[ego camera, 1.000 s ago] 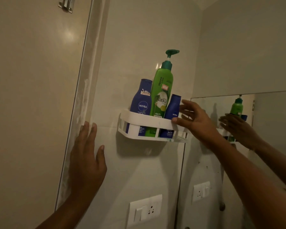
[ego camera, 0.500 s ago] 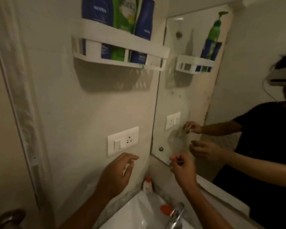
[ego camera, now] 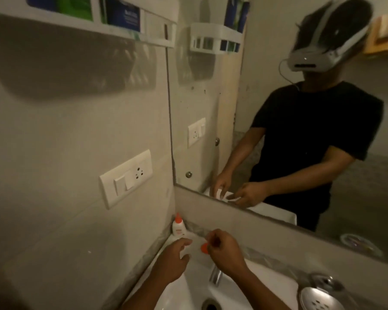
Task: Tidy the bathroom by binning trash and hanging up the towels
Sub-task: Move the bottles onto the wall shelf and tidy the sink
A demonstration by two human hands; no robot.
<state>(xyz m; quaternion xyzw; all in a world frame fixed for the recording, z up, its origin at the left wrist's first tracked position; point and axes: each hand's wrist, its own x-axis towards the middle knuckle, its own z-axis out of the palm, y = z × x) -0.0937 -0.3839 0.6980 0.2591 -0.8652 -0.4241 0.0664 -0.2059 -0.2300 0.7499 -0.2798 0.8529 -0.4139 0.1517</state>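
Nearest: white ceramic sink basin, dark drain hole at its bottom edge, chrome tap rising from the back rim. Perforated metal soap dish to the right on the ledge.

Both bare hands are over the back of the basin. Left hand: fingers loosely spread and curved, nothing held, fingertips pointing toward the wall corner. Right hand: fingers curled together above the tap, thumb and forefinger pinched; whether they grip anything, cannot tell, as the view is blurred. Small orange round piece sits just beside the right hand's knuckles, between the two hands; touching or apart, cannot tell.

Behind the hands, in the corner where wall meets ledge: small white squeeze bottle with orange cap, upright, near the left fingertips but apart from them.

Farther, left wall: white switch-and-socket plate. Above it, white plastic wall shelf holding green and blue bottles, cut off at the top.

Farthest: wall mirror showing the person in a black T-shirt with a headset, plus folded orange-tan towels on a rack, upper right in the reflection.
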